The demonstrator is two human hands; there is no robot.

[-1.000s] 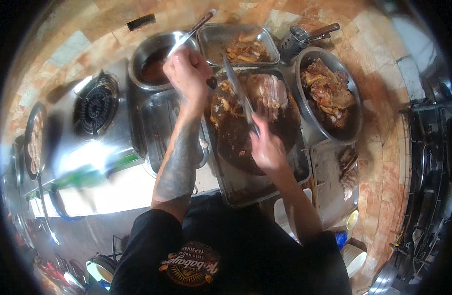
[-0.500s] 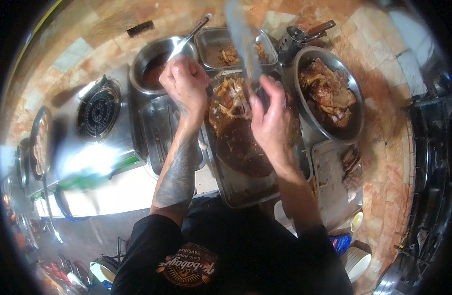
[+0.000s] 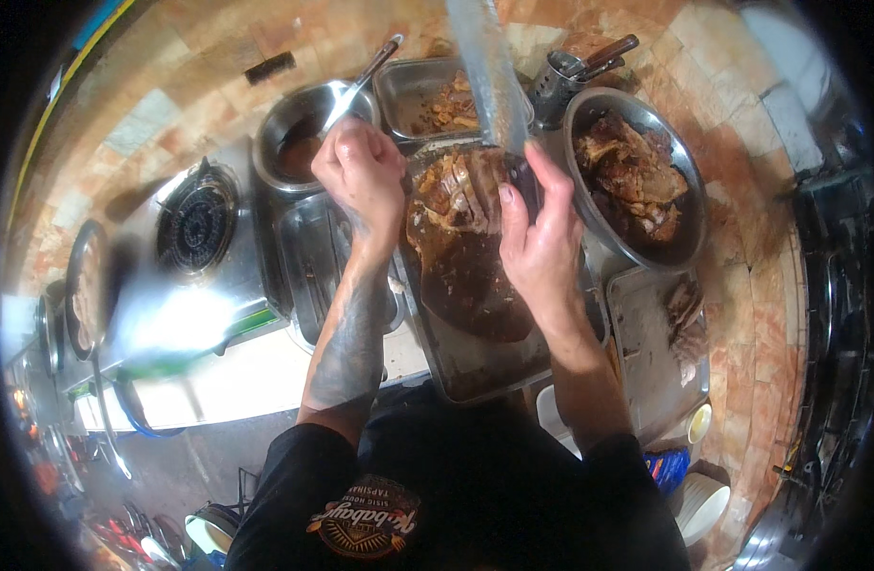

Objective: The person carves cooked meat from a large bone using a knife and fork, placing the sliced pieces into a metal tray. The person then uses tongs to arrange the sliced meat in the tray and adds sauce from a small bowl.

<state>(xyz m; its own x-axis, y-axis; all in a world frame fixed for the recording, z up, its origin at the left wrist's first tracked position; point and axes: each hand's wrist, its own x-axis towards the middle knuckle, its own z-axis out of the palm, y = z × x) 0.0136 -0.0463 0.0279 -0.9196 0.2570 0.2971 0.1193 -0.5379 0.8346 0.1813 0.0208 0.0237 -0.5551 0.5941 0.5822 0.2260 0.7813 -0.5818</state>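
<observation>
My right hand (image 3: pixel 541 214) grips the dark handle of a large broad-bladed knife (image 3: pixel 486 71). The blade, smeared by motion, points away from me. Below it, chopped browned meat (image 3: pixel 448 195) lies at the far part of a round brown chopping board (image 3: pixel 470 285), which sits inside a metal tray (image 3: pixel 461 371). Left of the meat, my left hand (image 3: pixel 361 171) hovers closed in a fist; whatever it may hold is hidden. Just behind that fist, a spoon-like utensil (image 3: pixel 370 67) with a dark handle end leans in a metal pot (image 3: pixel 275 157) of brown liquid.
An oval metal basin (image 3: pixel 689 205) of large browned meat pieces stands at right, a utensil holder (image 3: pixel 548 90) behind it. Far ahead is a tray (image 3: pixel 399 81) of meat bits. A burner (image 3: pixel 197 219) is at left; another tray (image 3: pixel 637 352) with scraps is at near right.
My right hand and the knife have shifted slightly right and nearer to me. My left fist has dropped a little nearer. More of the meat on the board shows.
</observation>
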